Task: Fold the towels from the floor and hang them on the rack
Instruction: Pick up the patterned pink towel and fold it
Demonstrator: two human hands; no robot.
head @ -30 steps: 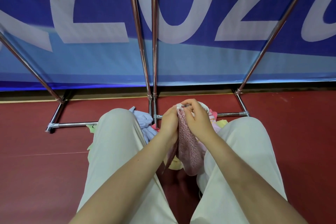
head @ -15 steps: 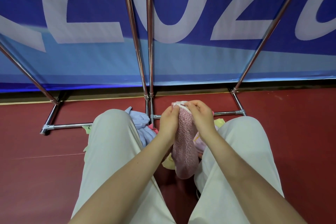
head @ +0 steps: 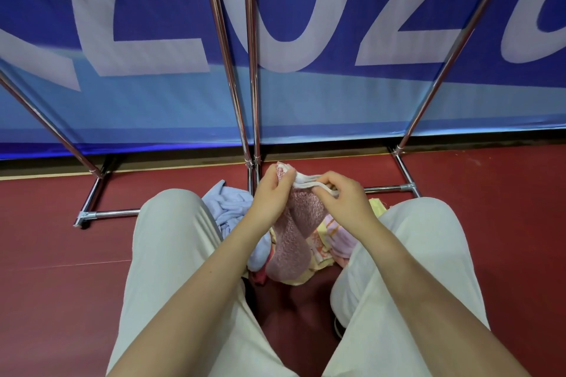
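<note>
Your left hand [head: 271, 194] is curled, its fingers and thumb pinching the top left corner of the pink towel [head: 295, 232], with the fingertips bunched over the fuzzy edge. That towel hangs down between your knees, folded on itself, its white hemmed edge [head: 309, 183] stretched level between both hands. Your right hand [head: 343, 197] is curled too, thumb and fingers gripping the other end of that white edge, knuckles turned up toward you. Below the hands the towel's lower end rests on the pile on the floor [head: 61, 285]: a light blue towel [head: 228, 211] lies to the left, against your left leg, and a yellow patterned towel [head: 324, 239] lies under and to the right, beside your right leg. Beyond the pile stands the rack [head: 252, 70], its chrome poles rising in front of a blue banner [head: 306, 107] with large pale letters, its base bars flat on the red floor.
</note>
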